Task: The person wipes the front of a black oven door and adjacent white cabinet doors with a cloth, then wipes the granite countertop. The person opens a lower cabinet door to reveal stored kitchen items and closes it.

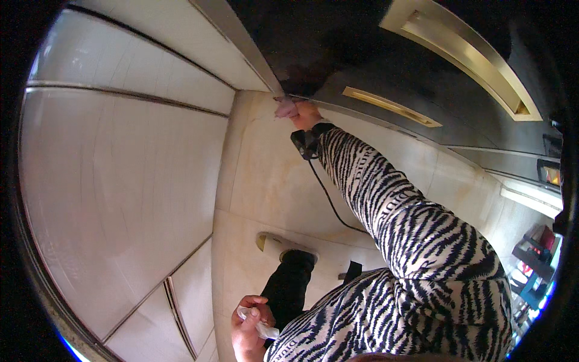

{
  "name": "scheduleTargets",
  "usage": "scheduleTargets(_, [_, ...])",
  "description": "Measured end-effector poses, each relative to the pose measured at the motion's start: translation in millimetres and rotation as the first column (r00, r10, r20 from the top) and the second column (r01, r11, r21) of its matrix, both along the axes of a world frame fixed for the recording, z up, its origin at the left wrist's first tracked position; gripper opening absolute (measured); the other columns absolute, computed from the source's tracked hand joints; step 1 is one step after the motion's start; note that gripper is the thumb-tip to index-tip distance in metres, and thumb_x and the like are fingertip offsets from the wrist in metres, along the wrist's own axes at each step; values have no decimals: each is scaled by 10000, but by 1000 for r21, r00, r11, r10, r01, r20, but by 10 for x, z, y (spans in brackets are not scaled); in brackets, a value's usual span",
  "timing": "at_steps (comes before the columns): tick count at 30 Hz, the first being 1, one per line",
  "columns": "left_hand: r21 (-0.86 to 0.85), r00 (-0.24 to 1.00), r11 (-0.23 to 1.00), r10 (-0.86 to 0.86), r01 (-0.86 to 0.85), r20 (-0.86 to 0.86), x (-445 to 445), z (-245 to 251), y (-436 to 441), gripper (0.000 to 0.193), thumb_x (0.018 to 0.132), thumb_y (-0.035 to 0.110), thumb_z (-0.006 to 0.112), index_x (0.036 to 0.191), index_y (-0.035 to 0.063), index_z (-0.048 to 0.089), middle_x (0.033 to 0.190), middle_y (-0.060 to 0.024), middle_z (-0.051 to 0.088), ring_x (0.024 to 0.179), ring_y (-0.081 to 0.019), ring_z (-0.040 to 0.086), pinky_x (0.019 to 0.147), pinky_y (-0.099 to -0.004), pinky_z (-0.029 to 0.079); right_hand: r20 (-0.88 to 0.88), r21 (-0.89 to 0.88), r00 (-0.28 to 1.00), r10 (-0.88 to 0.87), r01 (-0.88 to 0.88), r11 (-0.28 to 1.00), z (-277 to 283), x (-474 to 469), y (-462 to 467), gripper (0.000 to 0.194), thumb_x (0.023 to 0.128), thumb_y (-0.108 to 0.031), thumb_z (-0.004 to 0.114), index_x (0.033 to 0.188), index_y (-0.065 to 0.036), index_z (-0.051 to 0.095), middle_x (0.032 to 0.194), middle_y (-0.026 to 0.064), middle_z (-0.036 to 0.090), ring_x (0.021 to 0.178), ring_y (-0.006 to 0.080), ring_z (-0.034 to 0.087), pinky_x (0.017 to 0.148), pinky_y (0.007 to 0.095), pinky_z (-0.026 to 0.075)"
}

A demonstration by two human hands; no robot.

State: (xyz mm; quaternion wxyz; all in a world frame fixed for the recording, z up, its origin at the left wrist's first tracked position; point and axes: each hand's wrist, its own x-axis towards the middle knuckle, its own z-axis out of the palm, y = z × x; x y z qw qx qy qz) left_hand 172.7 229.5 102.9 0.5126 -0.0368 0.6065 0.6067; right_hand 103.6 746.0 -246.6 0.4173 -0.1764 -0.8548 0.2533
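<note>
My right hand [308, 114] is closed on a pink cloth [286, 109], held against the metal strip [258, 50] where the lower corner of a black cabinet front [312, 50] meets the pale wall panels. A black device [305, 144] with a cable sits at that wrist, below the zebra-patterned sleeve [362, 176]. Low in the view, my left hand [251, 326] grips a crumpled white tissue or thin wipe [258, 322] between thumb and fingers. Parts of both hands' fingers are hidden.
Glossy pale panels [126, 190] with dark seams rise on the left. The cabinet has recessed gold handles [391, 106]. Beige tiles [271, 181] cover the floor, where my light shoe [271, 244] stands. A rack with mixed items [533, 258] is at the far right.
</note>
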Motion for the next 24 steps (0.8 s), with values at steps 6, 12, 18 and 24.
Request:
scheduleTargets(6, [56,997,996,66,-69,41,-56,-108,-118,382,894,277,704,1109,-16,586,714,-44,546,605,-135,499,544,-275,409,-86,-660,996,7,-62,749,-277,2,30,209,866,-144,641,1045,-48,690,1087,128,676,941,248,635,810,352,492])
scheduleTargets(12, [87,995,992,96,-95,-11,-195,-200,-158,422,863,316,737,1088,-12,594,658,-47,540,552,-142,497,507,-278,395,465,-350,882,-75,261,900,-487,1167,338,275,857,-208,638,1088,-61,669,1112,127,670,983,264,629,852,369,489])
scheduleTargets(18, [119,995,989,93,-89,-29,-225,-229,-65,433,869,324,739,1096,-9,582,668,-26,522,565,-123,483,506,-270,387,793,-131,564,-231,528,839,-116,2412,404,343,849,-271,634,1130,-74,649,1137,126,665,1026,280,624,893,385,486])
scheduleTargets(24, [114,994,989,103,-99,-29,-217,-243,-93,372,885,277,708,1084,2,556,672,-18,487,562,-125,464,491,-279,365,789,-113,538,-295,600,792,265,2860,213,413,840,-334,631,1172,-88,629,1162,125,659,1068,296,618,934,402,483])
